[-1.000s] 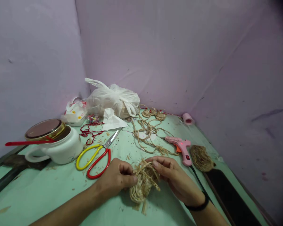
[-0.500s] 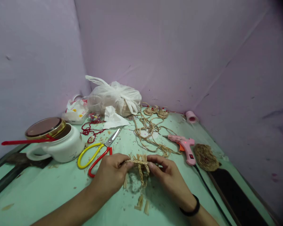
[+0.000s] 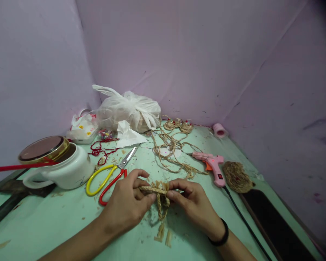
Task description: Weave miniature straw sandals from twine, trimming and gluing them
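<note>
A small piece of braided straw cord (image 3: 159, 203) hangs between my two hands above the table, its plaited band running crosswise with a loop below and short stiff ends on top. My left hand (image 3: 130, 197) holds the band's left end between thumb and fingers, its index finger raised off it. At the right end, my right hand (image 3: 190, 197) pinches the band with thumb and index finger. Scissors (image 3: 111, 174) with one yellow and one red handle lie partly behind my left hand. Cut straw bits (image 3: 163, 235) are on the table below the braid.
A pink glue gun (image 3: 213, 165) with a black cable lies right, beside a coiled straw mat (image 3: 237, 176) and a dark phone-like slab (image 3: 274, 221). Tangled braided cord (image 3: 174, 145) lies behind. A white pot (image 3: 73, 170) stands left, a plastic bag (image 3: 133, 108) at the back.
My left index finger has lifted from the braid, and the left fingers have shifted along its left end. The right hand keeps its pinch. The view has shifted slightly.
</note>
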### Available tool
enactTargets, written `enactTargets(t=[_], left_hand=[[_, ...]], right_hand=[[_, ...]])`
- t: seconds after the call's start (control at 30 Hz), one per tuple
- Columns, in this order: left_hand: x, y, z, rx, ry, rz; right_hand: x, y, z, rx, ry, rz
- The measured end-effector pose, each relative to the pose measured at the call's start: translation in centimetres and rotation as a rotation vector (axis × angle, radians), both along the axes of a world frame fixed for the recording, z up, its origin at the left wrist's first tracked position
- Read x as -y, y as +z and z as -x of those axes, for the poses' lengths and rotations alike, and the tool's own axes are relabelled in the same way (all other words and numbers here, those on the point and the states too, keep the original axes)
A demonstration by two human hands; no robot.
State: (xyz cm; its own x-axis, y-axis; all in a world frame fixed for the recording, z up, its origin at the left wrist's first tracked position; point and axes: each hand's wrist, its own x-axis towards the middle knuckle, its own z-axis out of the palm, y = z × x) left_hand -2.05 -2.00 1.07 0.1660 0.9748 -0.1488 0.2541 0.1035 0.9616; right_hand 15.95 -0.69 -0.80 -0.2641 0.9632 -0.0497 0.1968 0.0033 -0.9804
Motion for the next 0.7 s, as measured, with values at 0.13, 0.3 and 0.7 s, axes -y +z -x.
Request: enactTargets(t=[0.13,0.3,0.7], left_hand=[[0.2,-0.4,-0.2,-0.18,0.0,-0.044],[0.2,-0.8,-0.1,-0.186,0.009,-0.07],[-1.5,0.7,0.4,0.007,0.085,0.222]], right_hand=[[0.3,0.2,0.1,0.065,-0.008,-0.082],[0.4,-0.1,0.1,0.152,-0.03,-0.183],[-0.1,0.1,0.1,-0.144,-0.036,0.178]])
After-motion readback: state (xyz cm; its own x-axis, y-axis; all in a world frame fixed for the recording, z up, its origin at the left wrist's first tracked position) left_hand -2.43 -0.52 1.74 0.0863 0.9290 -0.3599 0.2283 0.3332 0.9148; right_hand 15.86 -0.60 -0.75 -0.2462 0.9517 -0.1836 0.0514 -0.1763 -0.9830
